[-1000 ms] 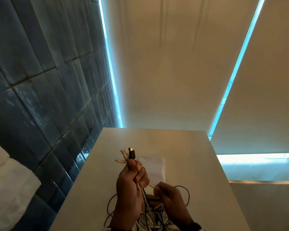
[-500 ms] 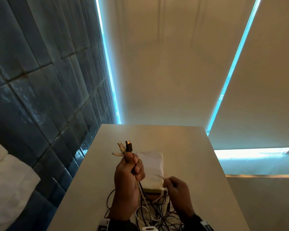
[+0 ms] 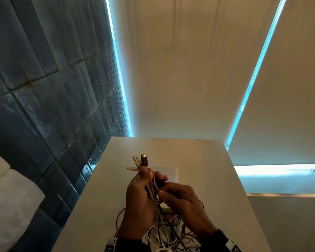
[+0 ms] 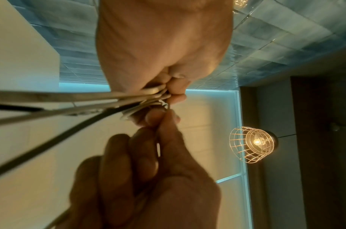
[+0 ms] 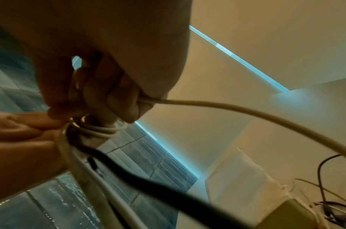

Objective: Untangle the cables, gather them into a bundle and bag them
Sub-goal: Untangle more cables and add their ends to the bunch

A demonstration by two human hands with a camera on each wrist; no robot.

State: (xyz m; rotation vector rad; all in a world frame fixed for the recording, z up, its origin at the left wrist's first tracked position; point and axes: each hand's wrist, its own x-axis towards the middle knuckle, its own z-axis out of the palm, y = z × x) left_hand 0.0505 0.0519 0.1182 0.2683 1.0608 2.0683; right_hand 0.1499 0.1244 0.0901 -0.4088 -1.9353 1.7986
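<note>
Left hand: raised above the table, fingers curled round a sheaf of white and black cables.
Plugs: three ends, two white and one black, stick up just past the left fingertips.
Right hand: touching the left hand's fingers, curled round a white cable.
Tangle: loose loops on the table below both wrists.
Bag: pale, flat on the table just beyond the hands.
</note>
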